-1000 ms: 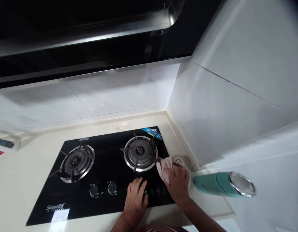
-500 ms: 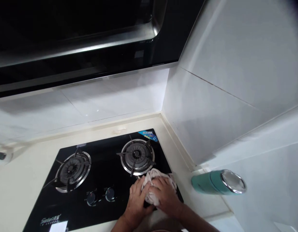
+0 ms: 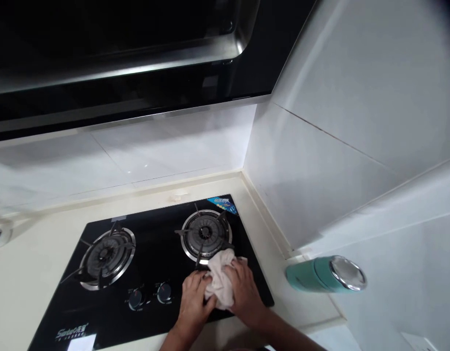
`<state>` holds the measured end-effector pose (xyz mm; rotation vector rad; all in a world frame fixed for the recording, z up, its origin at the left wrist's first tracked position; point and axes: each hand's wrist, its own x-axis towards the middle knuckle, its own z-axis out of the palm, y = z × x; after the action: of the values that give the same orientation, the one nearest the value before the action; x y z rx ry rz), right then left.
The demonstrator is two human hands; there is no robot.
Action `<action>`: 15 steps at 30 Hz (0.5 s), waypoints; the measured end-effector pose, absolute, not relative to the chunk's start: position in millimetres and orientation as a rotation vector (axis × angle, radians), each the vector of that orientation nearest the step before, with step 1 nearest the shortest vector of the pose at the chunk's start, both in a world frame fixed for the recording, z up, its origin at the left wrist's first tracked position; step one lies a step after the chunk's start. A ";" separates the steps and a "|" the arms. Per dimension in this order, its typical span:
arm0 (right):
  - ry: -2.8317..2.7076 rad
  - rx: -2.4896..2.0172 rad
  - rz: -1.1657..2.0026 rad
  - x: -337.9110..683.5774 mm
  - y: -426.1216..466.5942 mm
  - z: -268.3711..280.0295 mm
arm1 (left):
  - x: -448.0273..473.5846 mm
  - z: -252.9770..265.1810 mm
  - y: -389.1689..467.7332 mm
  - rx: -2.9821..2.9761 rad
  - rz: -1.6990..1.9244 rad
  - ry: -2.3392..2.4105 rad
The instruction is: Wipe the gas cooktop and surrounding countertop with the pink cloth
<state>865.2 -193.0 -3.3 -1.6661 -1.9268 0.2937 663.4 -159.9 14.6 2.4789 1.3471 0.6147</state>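
A crumpled whitish cloth (image 3: 221, 282) is bunched on the black glass gas hob (image 3: 155, 258), just in front of the right burner (image 3: 206, 233). My right hand (image 3: 245, 295) grips the cloth from its right side, fingers curled over the top. On the other side, my left hand (image 3: 194, 300) has its thumb and fingers closed on the cloth's left edge. The cloth's underside is hidden. Left of my left hand are two round control knobs (image 3: 164, 292).
A teal flask (image 3: 325, 274) with a shiny lid stands right of the hob. The left burner (image 3: 106, 258) has a pan support with prongs. A black range hood (image 3: 155, 92) overhangs the back. Tiled walls (image 3: 338, 146) meet in the corner behind the pale counter (image 3: 261, 234).
Both hands and the cloth have shifted left across the hob, baring its front right corner. My left hand has drawn slightly away from my right hand, and more of the cloth shows between them.
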 end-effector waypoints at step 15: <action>-2.043 -1.233 1.077 860.3 -169.1 27.0 | 653.6 10.3 -191.9 2.648 0.581 1.555</action>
<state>860.3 -169.1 27.0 -1.2333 -2.0434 1.0768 653.6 -191.9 10.3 2.6480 1.5549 0.5811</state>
